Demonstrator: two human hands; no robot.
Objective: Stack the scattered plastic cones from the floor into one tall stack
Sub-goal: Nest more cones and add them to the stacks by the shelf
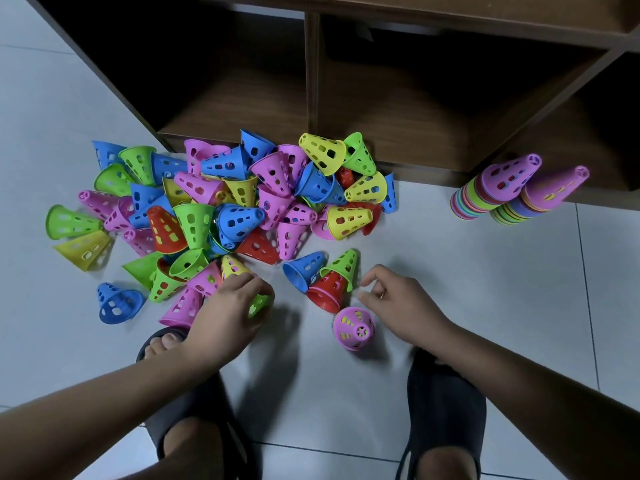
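A dark brown wooden shelf point(311, 81) stands on the floor point(485, 271) across the top of the view, its low open compartments set apart by upright dividers and deep in shadow at the back. The floor is laid with pale grey tiles with thin grout lines between them. Near the bottom edge two dark slippers rest flat on the tiles, the left slipper point(207, 403) with bare toes showing at its open front, the right slipper point(446, 400) well apart from it.

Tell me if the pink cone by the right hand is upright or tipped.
Upright: the pink cone stands rim-down, its narrow top facing the camera.
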